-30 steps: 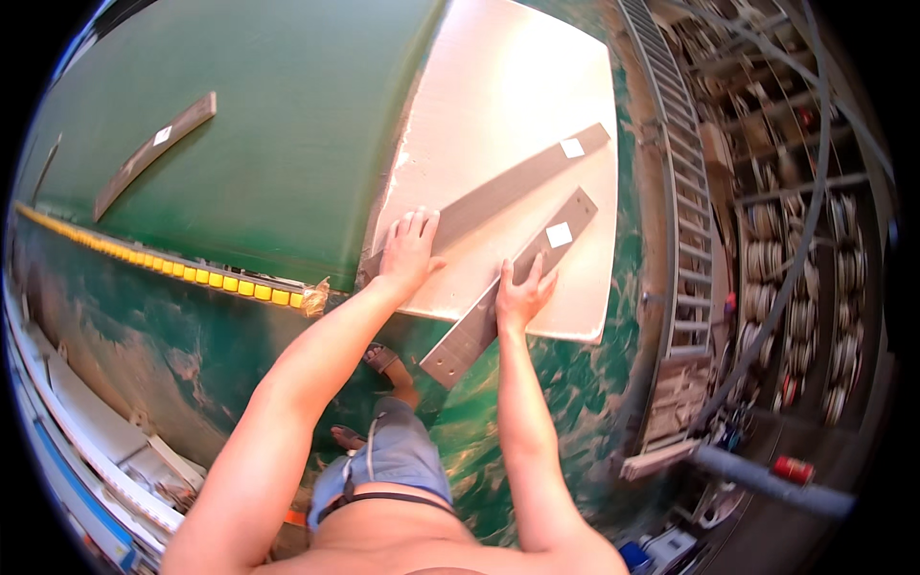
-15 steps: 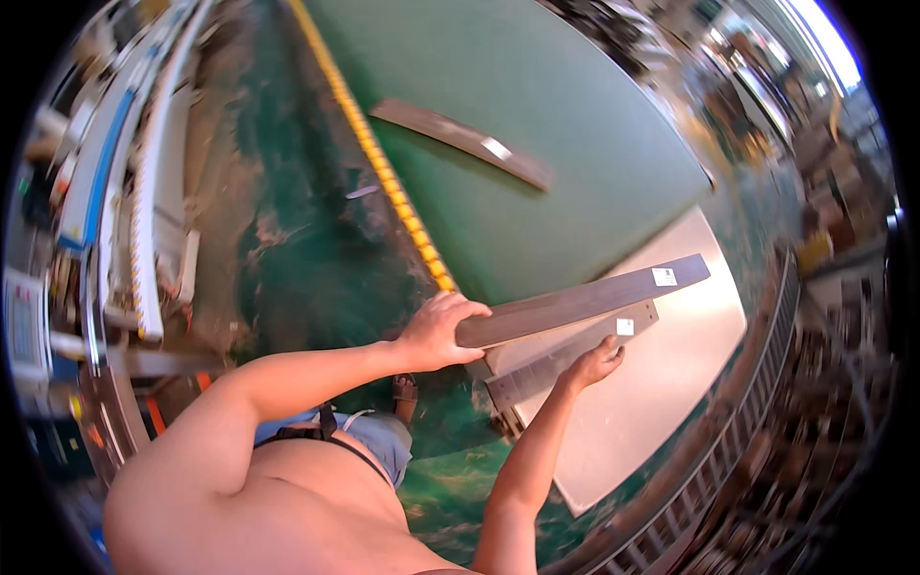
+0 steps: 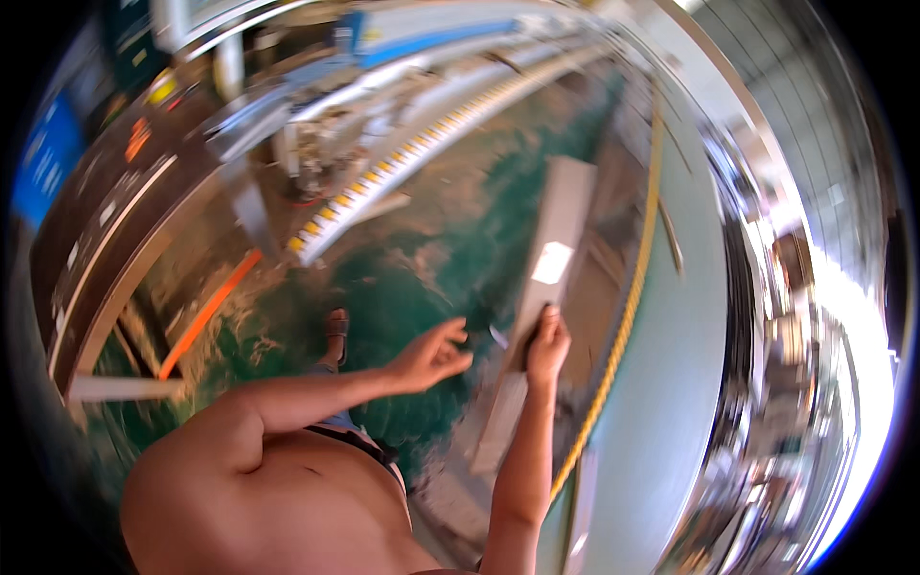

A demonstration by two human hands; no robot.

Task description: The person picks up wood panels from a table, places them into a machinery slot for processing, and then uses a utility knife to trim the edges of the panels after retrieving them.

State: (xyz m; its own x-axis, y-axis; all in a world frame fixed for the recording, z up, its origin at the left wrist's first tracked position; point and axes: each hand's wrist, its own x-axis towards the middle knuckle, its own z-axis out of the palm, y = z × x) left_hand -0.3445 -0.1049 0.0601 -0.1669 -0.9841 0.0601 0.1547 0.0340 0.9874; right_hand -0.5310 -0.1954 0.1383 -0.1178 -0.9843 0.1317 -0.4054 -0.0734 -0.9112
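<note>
My right hand [image 3: 548, 343] grips the edge of a long grey-brown board [image 3: 558, 213] near its middle, with the thumb on the upper face. A white label sits on the board just beyond that hand. The board is held lengthwise in front of me, its far end pointing away and its near end lower. To its left, my left hand [image 3: 431, 358] hangs in the air with fingers apart and nothing in it. Motion blur softens the board's edges.
On the right runs a pale green table [image 3: 661, 383] edged by a yellow strip [image 3: 632, 287], with another board [image 3: 581, 503] on it. A dark brown table [image 3: 125, 220] stands at left, near an orange strip [image 3: 209, 314]. Ahead lies a white rail [image 3: 393, 177] with yellow marks.
My view has swung left, toward the rail and brown table. My left hand has let go of the board it held. My right hand, previously at the lower labelled board, now grips a board.
</note>
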